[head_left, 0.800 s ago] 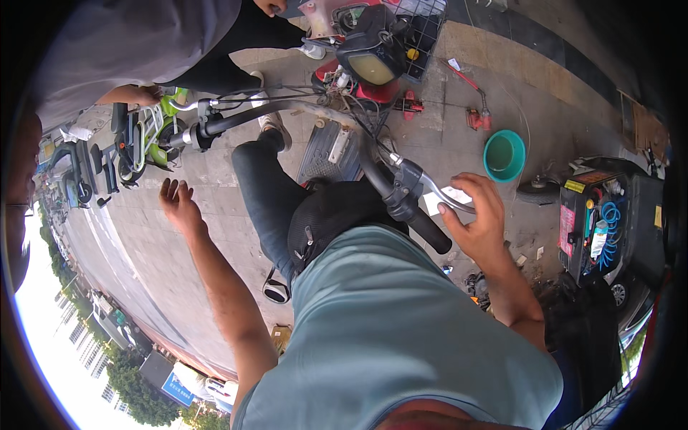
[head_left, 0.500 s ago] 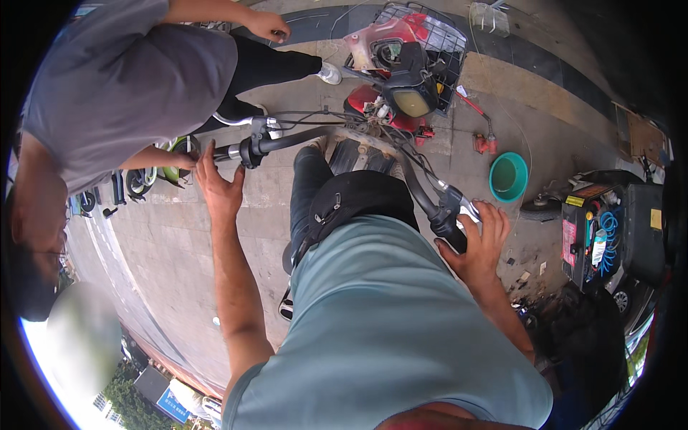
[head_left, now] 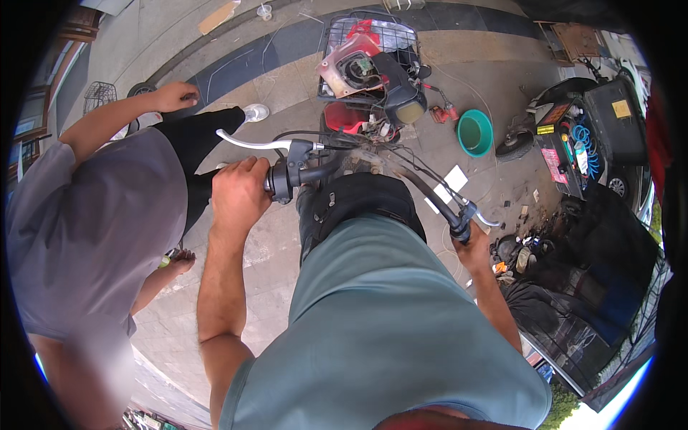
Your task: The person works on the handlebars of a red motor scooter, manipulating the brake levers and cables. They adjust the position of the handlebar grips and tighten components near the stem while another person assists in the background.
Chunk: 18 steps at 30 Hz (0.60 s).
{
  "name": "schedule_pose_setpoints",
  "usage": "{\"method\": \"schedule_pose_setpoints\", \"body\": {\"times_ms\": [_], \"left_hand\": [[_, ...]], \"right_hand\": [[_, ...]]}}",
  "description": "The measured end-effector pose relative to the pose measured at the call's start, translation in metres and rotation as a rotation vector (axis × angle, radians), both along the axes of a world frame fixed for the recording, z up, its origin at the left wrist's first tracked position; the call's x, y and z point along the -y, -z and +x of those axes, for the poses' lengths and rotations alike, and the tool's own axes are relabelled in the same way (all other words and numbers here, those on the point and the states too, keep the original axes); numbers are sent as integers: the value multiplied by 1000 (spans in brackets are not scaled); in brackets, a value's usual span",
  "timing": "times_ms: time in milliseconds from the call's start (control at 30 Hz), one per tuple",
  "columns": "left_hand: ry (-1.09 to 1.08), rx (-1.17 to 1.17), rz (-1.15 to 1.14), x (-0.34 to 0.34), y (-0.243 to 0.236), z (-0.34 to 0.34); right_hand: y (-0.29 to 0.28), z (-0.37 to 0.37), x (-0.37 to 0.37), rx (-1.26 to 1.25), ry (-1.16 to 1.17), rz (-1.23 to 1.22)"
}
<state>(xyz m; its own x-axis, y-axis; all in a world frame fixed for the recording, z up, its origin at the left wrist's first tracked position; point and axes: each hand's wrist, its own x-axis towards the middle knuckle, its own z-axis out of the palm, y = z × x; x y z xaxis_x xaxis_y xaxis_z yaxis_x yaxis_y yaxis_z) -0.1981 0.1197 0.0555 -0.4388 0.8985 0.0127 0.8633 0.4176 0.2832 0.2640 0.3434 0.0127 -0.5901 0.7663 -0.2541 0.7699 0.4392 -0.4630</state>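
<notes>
My left hand [head_left: 239,188] is wrapped round the left grip of a two-wheeler's handlebar [head_left: 321,170], below a silver brake lever [head_left: 251,141]. My right hand [head_left: 471,247] is closed on the right grip, beneath another brake lever [head_left: 484,217]; its fingers are partly hidden. Cables and a switch housing [head_left: 282,181] sit along the bar, and my black waist bag [head_left: 365,208] lies behind its middle.
At left stands a person [head_left: 97,229] in a grey shirt. Ahead are a wire basket with loose fairings [head_left: 351,61], a red power tool [head_left: 442,112] and a green bucket [head_left: 474,135]. At right are an open tool box [head_left: 566,143], a loose tyre [head_left: 516,140] and black covers [head_left: 573,272].
My left hand has risen from open air onto the left grip, and my right hand has closed on the right one. The view has turned, with the handlebar more level and the other person lower.
</notes>
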Motion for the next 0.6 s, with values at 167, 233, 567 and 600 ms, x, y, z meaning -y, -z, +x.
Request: {"method": "schedule_pose_setpoints", "body": {"times_ms": [167, 233, 567, 600], "left_hand": [[15, -41, -34, -5, -4, -16], [-9, -45, -24, -3, -3, -12], [338, -158, 46, -76, -38, -36], [386, -180, 12, -87, -41, -38]], "right_hand": [[23, -7, -2, -4, 155, -116], [19, -4, 2, -22, 168, -158], [70, 19, 88, -236, 414, -325], [65, 16, 98, -263, 441, -370]]}}
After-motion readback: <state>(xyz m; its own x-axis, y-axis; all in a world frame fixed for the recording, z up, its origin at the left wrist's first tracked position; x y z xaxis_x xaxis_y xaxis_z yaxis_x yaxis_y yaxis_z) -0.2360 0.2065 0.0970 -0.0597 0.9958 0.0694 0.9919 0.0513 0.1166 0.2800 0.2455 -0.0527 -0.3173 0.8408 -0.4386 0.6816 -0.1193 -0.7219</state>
